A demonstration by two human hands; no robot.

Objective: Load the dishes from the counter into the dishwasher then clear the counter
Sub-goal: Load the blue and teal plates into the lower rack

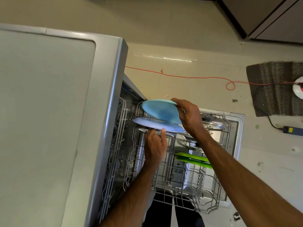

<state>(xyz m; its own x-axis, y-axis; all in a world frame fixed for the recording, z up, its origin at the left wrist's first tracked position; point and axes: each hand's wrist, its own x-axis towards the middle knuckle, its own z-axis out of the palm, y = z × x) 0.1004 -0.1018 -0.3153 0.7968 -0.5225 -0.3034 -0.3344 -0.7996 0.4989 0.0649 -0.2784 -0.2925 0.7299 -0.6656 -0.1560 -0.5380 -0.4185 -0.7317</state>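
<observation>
standing over the open dishwasher [113, 89], the person is holding a plate in each hand above the pulled-out lower rack [205, 190]. the right hand [188, 117] is pinching the teal plate [161, 110] by its right rim, the grip closed on the edge, and the plate is tilting with its face turned leftward. the left hand [155, 143] is reaching up from below, its fingertips curling over the near edge of the pale lilac plate [155, 124]. that plate is lying nearly flat just under the teal one. the two are overlapping, though i cannot tell whether they are touching.

both plates are hanging over the back left part of the rack, so the slots are lying straight below the two grips. the left hand is sitting nearer the wires, and i am guessing its plate is going down first, tipped onto its edge.

further right in the rack, green plates [193, 159] are standing on edge and a glass lid [212, 124] is leaning behind them. to the left, the dishwasher's grey top surface [45, 104] is stretching away. on the pale tiled floor [188, 46] an orange cord [180, 77] is trailing toward a patterned mat [275, 95].
</observation>
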